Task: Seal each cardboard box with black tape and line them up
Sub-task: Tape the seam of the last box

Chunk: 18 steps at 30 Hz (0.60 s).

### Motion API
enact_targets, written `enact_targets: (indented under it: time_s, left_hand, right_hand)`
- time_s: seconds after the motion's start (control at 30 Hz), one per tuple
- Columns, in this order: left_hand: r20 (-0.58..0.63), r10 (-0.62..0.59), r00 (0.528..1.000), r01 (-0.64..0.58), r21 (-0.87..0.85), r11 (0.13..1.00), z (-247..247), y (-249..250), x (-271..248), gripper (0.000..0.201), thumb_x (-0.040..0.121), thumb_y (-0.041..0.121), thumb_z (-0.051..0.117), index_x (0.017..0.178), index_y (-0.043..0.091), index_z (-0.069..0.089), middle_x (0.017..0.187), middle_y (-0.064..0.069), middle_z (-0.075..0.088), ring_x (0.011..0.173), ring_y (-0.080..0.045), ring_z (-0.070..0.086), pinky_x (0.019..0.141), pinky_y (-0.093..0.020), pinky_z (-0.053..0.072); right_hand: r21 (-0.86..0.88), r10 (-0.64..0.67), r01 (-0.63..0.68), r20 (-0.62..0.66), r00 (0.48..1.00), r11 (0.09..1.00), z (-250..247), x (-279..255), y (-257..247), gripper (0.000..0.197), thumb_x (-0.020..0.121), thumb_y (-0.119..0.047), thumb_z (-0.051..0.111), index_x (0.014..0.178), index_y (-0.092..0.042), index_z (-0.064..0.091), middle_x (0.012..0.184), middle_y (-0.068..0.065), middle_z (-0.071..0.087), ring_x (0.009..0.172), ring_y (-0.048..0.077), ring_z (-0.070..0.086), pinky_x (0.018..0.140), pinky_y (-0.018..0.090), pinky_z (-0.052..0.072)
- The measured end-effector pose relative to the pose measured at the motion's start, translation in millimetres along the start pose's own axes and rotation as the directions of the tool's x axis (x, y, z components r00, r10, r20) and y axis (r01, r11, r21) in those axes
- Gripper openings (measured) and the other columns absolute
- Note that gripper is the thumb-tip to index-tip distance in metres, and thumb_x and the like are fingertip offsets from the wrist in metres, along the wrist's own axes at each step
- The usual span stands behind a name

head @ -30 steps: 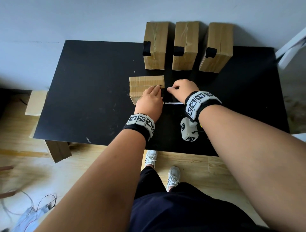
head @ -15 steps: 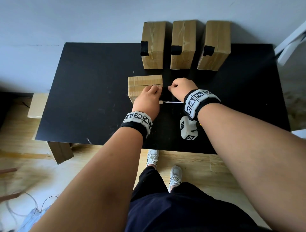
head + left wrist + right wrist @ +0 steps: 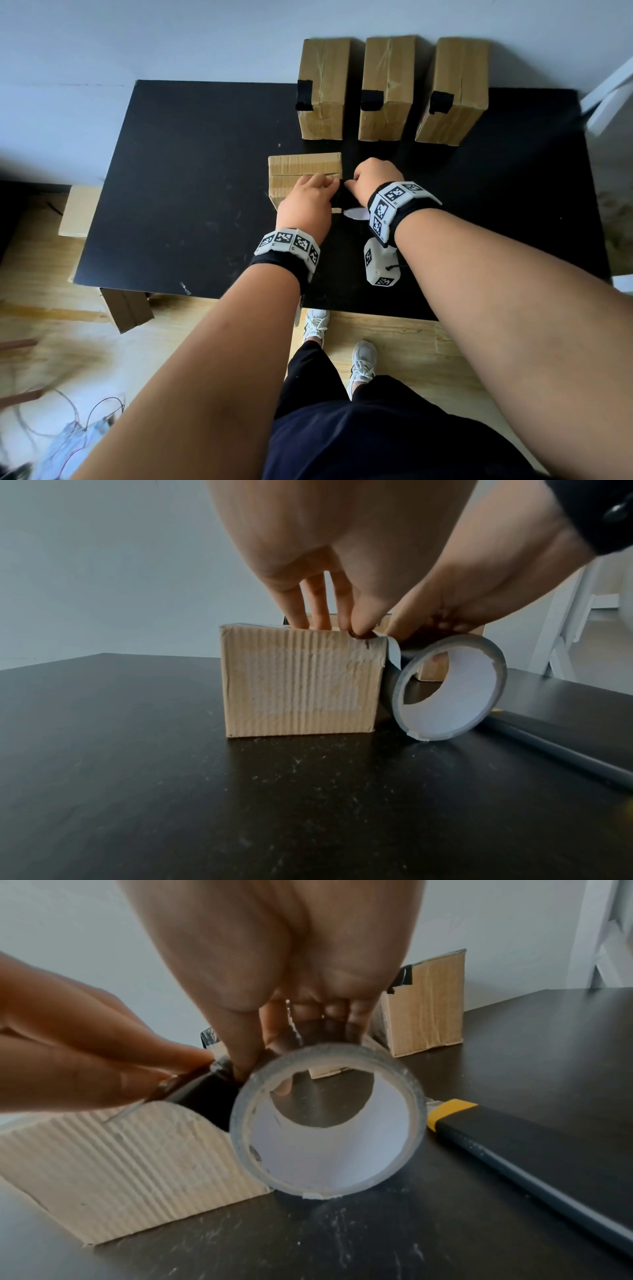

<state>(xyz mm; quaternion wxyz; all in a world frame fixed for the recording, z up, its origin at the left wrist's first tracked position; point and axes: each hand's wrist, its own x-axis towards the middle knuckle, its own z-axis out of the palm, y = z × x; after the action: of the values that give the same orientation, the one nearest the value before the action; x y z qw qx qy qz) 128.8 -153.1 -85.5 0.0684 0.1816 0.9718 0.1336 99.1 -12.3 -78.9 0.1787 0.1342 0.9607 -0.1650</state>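
Note:
A plain cardboard box [image 3: 303, 169] lies mid-table, also seen in the left wrist view [image 3: 301, 685]. My left hand [image 3: 322, 185] rests on its top right edge, fingers laid straight. Its thumb [image 3: 363, 627] presses the tape's loose end onto that corner. The black tape roll [image 3: 404, 680] stands against the box's right side. My right hand [image 3: 356, 186] grips the roll [image 3: 240, 1123] from above, fingers curled over its rim. A short strip runs from roll to corner. Three boxes with black tape patches [image 3: 323, 89] [image 3: 387, 89] [image 3: 454, 92] stand in a row at the back.
A black and yellow utility knife [image 3: 531, 1150] lies on the black table [image 3: 191, 192] just right of the roll. More cardboard [image 3: 80, 212] sits beside and under the table's left side. A white frame [image 3: 609, 99] stands at the right edge.
Both hands stay at the box's right end. My right hand with the roll has edged slightly closer to the left fingers, and the roll's white core shows more.

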Motion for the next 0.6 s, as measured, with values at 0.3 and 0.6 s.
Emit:
enact_targets:
  time_s: [0.3, 0.6]
  left_hand:
    - [-0.018, -0.062, 0.998, 0.062, -0.024, 0.998, -5.9, 9.7, 6.3, 0.033, 0.096, 0.023, 0.046, 0.126, 0.028, 0.06, 0.123, 0.01, 0.056, 0.12, -0.014, 0.043, 0.081, -0.039, 0.053]
    - [-0.114, -0.204, 0.972, 0.201, -0.035, 0.979, -6.6, 29.4, 23.8, 0.03, 0.091, 0.036, 0.056, 0.098, 0.013, 0.073, 0.102, -0.001, 0.062, 0.107, -0.023, 0.051, 0.086, -0.035, 0.044]
  right_hand:
    - [0.034, 0.017, -0.02, 0.097, 0.995, 0.999, -6.9, 3.2, -2.3, 0.031, 0.094, -0.035, 0.053, 0.099, -0.008, 0.068, 0.091, 0.009, 0.063, 0.093, 0.029, 0.062, 0.068, 0.03, 0.041]
    - [0.252, 0.072, -0.018, -0.208, 0.975, 0.968, -7.9, -21.9, 51.4, 0.034, 0.1, -0.018, 0.038, 0.129, -0.014, 0.056, 0.126, 0.011, 0.056, 0.119, 0.029, 0.051, 0.094, 0.038, 0.045]
